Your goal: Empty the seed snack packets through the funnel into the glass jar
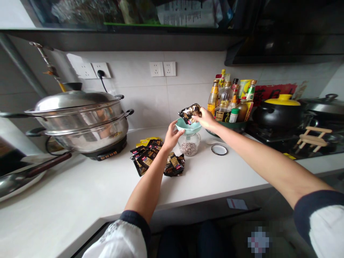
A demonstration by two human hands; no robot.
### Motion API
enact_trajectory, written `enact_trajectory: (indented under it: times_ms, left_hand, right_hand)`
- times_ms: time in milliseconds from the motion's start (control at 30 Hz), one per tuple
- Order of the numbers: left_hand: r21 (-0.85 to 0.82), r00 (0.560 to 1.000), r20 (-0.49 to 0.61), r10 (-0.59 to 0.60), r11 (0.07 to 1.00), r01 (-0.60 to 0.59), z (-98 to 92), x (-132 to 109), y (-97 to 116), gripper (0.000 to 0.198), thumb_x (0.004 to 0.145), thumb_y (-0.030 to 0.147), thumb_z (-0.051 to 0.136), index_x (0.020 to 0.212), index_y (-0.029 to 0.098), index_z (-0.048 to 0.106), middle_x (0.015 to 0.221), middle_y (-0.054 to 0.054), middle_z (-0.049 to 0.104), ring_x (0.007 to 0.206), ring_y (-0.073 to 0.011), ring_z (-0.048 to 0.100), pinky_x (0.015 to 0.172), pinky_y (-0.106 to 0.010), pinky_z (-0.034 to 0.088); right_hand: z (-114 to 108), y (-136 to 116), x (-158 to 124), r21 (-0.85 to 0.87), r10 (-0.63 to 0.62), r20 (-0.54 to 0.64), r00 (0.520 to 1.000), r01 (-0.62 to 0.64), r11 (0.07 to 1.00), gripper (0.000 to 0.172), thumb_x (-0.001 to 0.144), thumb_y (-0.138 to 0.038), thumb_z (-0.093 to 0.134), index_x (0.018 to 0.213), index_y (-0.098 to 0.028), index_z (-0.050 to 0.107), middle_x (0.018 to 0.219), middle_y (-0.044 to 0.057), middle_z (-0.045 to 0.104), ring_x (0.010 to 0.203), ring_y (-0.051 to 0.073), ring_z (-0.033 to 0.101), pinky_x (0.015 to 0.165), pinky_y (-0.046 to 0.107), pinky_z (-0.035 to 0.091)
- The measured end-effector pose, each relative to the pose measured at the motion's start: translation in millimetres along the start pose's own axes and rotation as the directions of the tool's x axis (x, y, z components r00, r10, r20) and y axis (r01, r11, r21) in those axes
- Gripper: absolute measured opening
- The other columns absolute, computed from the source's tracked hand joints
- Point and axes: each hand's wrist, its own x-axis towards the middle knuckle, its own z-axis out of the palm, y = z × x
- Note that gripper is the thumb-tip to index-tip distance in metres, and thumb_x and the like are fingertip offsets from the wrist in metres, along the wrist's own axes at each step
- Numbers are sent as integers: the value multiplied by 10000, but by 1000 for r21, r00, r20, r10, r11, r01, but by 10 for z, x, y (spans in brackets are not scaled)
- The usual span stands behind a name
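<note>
Beside the jar (189, 146), black packets (146, 159) crowd the counter (102, 186).

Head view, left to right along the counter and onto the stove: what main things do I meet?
Steel steamer, pile of black packets, glass jar, dark-rimmed round lid, black pot.

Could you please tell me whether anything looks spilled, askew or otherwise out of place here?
No spill shows around the clear, round jar. One oddity: a small, pale wooden chair-shaped stand sits on the black stovetop, near the black pot with the yellow lid; wood seems unusual there.
</note>
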Motion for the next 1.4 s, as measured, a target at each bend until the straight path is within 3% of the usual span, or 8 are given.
enact_trajectory:
  times_ms: [167,400,600,767,1033,1133,1267,1400]
  left_hand:
    - [18,1000,-18,1,1000,0,-4,-1,3,691,709,500,699,1272,212,421,1395,-153,449,1216,-263,511,1036,-446,417]
    - [33,1000,-4,11,999,-11,-9,-6,-10,689,728,505,678,1290,214,403,1415,-150,424,1242,-264,490,1030,-434,424]
    - [35,1000,-17,12,999,-12,-10,1,-9,674,722,490,691,1274,216,419,1422,-144,426,1257,-263,478,1043,-430,418]
    - [20,1000,-14,16,1000,-16,-4,-2,11,665,721,476,697,1265,210,422,1419,-146,429,1265,-264,470,1051,-434,409]
    - [-5,1000,-15,2,1000,-2,-1,-8,15,688,713,481,704,1275,206,417,1437,-157,402,1273,-279,466,1046,-441,416]
    - [-3,1000,-8,2,1000,-2,-7,0,-16,704,712,491,701,1292,218,408,1446,-151,392,1271,-280,468,1037,-441,424]
    - [4,1000,-9,19,1000,-19,-15,16,-55,698,713,485,702,1289,217,415,1424,-146,420,1260,-278,476,1045,-442,414]
    - [-10,999,-13,34,999,-34,-16,28,-76,679,706,471,714,1271,221,432,1420,-138,426,1275,-277,460,1058,-438,405]
  right_hand:
    - [-10,-86,-8,155,90,83,992,-102,983,220,759,-261,622,948,-195,531,819,31,663,566,154,628,599,331,534]
    - [-19,-86,-14,125,84,97,992,-95,988,202,747,-240,631,918,-195,535,788,19,664,541,144,614,610,330,536]
    - [-16,-42,29,78,95,28,995,-97,992,255,713,-248,653,936,-190,546,836,24,667,722,181,645,746,370,528]
    - [2,-25,34,89,75,80,994,-82,993,454,540,-250,788,928,-184,561,922,28,677,884,207,638,845,391,507]
    - [6,-129,9,184,150,83,985,-163,969,389,625,-294,757,932,-181,548,692,4,643,528,163,608,557,350,545]
    - [-3,-162,21,194,169,102,980,-187,963,391,639,-326,766,923,-182,540,644,4,631,483,170,604,504,343,542]
    - [9,-126,52,268,179,160,971,-217,939,372,677,-303,739,957,-172,533,756,38,665,531,174,634,529,352,563]
    - [43,-59,75,308,144,126,982,-177,935,393,645,-191,728,995,-167,551,935,51,677,722,174,668,676,348,576]
